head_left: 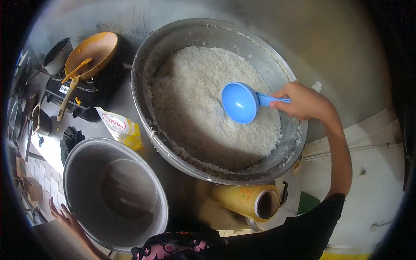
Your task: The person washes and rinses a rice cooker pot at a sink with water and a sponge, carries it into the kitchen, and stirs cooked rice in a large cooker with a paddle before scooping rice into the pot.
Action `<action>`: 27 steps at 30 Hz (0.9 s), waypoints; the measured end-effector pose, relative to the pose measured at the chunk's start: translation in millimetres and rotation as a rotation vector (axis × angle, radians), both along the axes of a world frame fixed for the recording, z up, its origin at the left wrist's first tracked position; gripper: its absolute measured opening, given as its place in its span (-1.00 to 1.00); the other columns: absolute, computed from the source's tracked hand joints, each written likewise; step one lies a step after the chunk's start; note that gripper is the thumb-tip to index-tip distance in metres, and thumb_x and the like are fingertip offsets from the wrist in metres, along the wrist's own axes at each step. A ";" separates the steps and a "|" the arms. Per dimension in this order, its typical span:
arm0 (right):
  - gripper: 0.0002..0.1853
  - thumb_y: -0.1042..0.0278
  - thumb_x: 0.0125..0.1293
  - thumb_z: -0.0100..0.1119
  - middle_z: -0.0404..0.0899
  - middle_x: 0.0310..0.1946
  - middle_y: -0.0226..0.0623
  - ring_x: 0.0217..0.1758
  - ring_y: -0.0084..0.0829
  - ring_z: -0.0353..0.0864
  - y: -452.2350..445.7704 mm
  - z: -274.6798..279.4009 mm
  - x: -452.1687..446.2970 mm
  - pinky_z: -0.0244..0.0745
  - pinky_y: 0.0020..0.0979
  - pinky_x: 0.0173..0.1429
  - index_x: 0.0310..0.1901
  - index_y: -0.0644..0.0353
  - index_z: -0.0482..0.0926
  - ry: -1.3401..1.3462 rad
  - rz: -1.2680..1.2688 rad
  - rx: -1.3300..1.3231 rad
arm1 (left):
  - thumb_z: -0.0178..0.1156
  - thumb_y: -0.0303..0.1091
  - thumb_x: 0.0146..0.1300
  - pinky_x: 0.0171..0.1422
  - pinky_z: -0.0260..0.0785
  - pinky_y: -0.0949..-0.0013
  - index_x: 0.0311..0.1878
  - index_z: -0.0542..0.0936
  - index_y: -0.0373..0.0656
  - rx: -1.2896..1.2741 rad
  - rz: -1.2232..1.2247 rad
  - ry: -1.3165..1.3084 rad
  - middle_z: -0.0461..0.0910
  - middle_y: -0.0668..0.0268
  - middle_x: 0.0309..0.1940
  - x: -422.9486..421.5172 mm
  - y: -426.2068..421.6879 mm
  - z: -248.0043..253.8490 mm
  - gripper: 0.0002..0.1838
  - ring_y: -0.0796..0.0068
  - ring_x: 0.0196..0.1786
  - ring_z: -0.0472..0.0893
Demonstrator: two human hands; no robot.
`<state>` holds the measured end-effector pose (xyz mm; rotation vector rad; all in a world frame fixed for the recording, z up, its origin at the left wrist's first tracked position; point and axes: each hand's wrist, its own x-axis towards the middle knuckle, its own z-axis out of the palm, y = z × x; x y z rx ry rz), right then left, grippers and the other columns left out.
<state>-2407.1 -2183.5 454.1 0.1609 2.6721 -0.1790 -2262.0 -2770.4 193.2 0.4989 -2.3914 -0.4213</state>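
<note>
Around the wide metal basin (pixel 262 58) of white rice (pixel 203 86), the counter is crowded: a portable gas stove (pixel 97 100) bears an orange-smeared frying pan (pixel 99 48) with a spatula (pixel 79 69) across it, and a saucepan (pixel 59 57) stands just beside. A yellow-and-white pouch (pixel 120 125) sits between the basin and a deep aluminium pot (pixel 93 182), near a black cloth (pixel 70 141). Below the basin's edge lies a yellow film roll (pixel 236 200).

The right hand (pixel 305 102) is clamped on the handle of a blue plastic ladle (pixel 239 104), which is over the rice; whether its underside touches the grains cannot be told. The left hand (pixel 66 219), fingers spread apart, is beside the pot's rim, partly hidden, contact unclear. A patterned garment (pixel 182 247) covers part of the foreground, the pouch's lettering is only partly readable, and items at the far left blur into the lens's dark border.
</note>
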 end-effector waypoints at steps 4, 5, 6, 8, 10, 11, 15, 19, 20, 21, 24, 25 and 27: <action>-0.72 0.28 0.19 0.02 0.36 -0.81 -0.30 -0.81 -0.51 0.36 -23.3 -0.4 0.0 0.23 -0.46 -0.72 -0.24 0.36 0.54 -0.039 0.047 0.214 | -0.13 -0.10 0.29 0.25 0.09 -0.01 0.20 0.22 -0.14 -0.117 -0.011 -0.012 0.16 0.10 0.18 -4.6 0.0 3.2 -0.52 0.12 0.23 0.21; -0.72 0.29 0.19 0.00 0.36 -0.81 -0.27 -0.81 -0.47 0.38 -27.9 -0.6 -0.9 0.24 -0.44 -0.73 -0.31 0.40 0.53 -0.014 0.119 0.271 | -0.14 -0.08 0.29 0.25 0.08 -0.01 0.20 0.22 -0.15 -0.191 -0.006 -0.020 0.15 0.09 0.19 -3.8 -3.7 1.5 -0.51 0.11 0.22 0.21; -0.72 0.29 0.19 0.00 0.36 -0.81 -0.27 -0.81 -0.47 0.38 -33.8 2.7 -2.8 0.24 -0.44 -0.73 -0.31 0.40 0.53 -0.016 0.114 0.267 | -0.14 -0.08 0.29 0.25 0.08 -0.01 0.20 0.22 -0.15 -0.195 -0.010 -0.020 0.15 0.09 0.19 -1.7 -5.7 -1.5 -0.51 0.11 0.22 0.21; -0.72 0.28 0.20 -0.01 0.36 -0.78 -0.29 -0.82 -0.51 0.33 -43.2 11.6 -10.3 0.18 -0.44 -0.78 -0.47 0.38 0.47 -0.219 -0.068 0.261 | -0.15 -0.07 0.29 0.25 0.13 0.04 0.19 0.22 -0.18 0.062 0.094 -0.072 0.14 0.05 0.18 2.7 -0.7 -4.5 -0.50 0.13 0.21 0.22; -0.72 0.27 0.20 -0.01 0.35 -0.77 -0.31 -0.83 -0.53 0.29 -34.5 8.9 -17.2 0.15 -0.45 -0.79 -0.50 0.35 0.43 -0.282 -0.119 0.195 | -0.13 -0.11 0.30 0.23 0.18 0.06 0.19 0.21 -0.20 0.125 0.012 -0.036 0.14 0.04 0.17 9.2 -27.1 -40.6 -0.51 0.13 0.20 0.23; -0.71 0.26 0.20 -0.02 0.34 -0.77 -0.33 -0.83 -0.54 0.26 -29.8 7.3 -17.8 0.12 -0.47 -0.81 -0.53 0.32 0.40 -0.344 -0.171 0.129 | -0.12 -0.15 0.30 0.21 0.23 0.09 0.19 0.20 -0.22 0.191 -0.070 0.001 0.14 0.02 0.16 9.1 -32.3 -47.7 -0.52 0.14 0.19 0.24; -0.72 0.25 0.21 -0.04 0.31 -0.78 -0.38 -0.83 -0.57 0.21 -23.4 4.2 -5.8 0.10 -0.48 -0.82 -0.53 0.29 0.39 -0.354 -0.235 0.049 | -0.09 -0.25 0.30 0.16 0.31 0.16 0.19 0.19 -0.26 0.283 -0.036 -0.032 0.14 0.02 0.15 13.0 -35.5 -57.6 -0.55 0.15 0.17 0.26; -0.72 0.25 0.22 -0.06 0.37 -0.74 -0.29 -0.82 -0.53 0.30 -38.6 5.3 15.5 0.17 -0.45 -0.78 -0.47 0.33 0.45 -0.242 -0.265 0.074 | -0.08 -0.29 0.29 0.14 0.33 0.19 0.19 0.18 -0.29 0.252 -0.088 -0.041 0.15 0.00 0.14 10.3 -47.4 -63.9 -0.55 0.16 0.15 0.29; -0.71 0.25 0.22 -0.05 0.40 -0.73 -0.23 -0.81 -0.48 0.35 -48.3 5.9 23.5 0.22 -0.42 -0.75 -0.44 0.36 0.48 -0.145 -0.230 0.208 | -0.08 -0.28 0.29 0.15 0.33 0.19 0.19 0.18 -0.28 0.223 -0.091 -0.030 0.15 -0.01 0.13 12.6 -46.8 -66.6 -0.54 0.17 0.15 0.30; -0.68 0.24 0.21 -0.02 0.43 -0.71 -0.11 -0.75 -0.38 0.45 -46.5 -5.3 32.2 0.34 -0.37 -0.62 -0.30 0.41 0.50 0.050 -0.070 0.271 | -0.08 -0.28 0.29 0.15 0.33 0.19 0.19 0.18 -0.28 0.224 -0.081 -0.033 0.15 -0.01 0.13 16.3 -45.3 -67.8 -0.54 0.17 0.15 0.30; -0.69 0.24 0.18 0.01 0.42 -0.73 -0.07 -0.71 -0.30 0.48 -49.0 -27.4 30.5 0.37 -0.33 -0.54 -0.29 0.39 0.52 0.276 0.241 0.386 | -0.07 -0.28 0.28 0.13 0.34 0.19 0.19 0.18 -0.26 0.224 -0.089 -0.037 0.15 -0.01 0.13 10.0 -32.5 -55.7 -0.54 0.12 0.11 0.34; -0.69 0.24 0.18 0.01 0.42 -0.73 -0.07 -0.71 -0.30 0.48 -47.3 -24.9 27.3 0.37 -0.33 -0.54 -0.29 0.39 0.52 0.276 0.234 0.381 | -0.07 -0.28 0.28 0.12 0.34 0.18 0.19 0.18 -0.26 0.224 -0.057 -0.040 0.15 -0.01 0.13 8.8 -23.6 -50.1 -0.54 0.09 0.10 0.36; -0.71 0.24 0.15 0.06 0.42 -0.74 -0.05 -0.71 -0.34 0.46 -39.6 -12.4 10.9 0.35 -0.30 -0.54 -0.30 0.34 0.56 0.166 0.218 0.285 | -0.07 -0.28 0.28 0.10 0.34 0.17 0.19 0.18 -0.26 0.223 -0.027 -0.043 0.15 -0.01 0.13 6.3 -10.1 -39.5 -0.55 0.06 0.08 0.38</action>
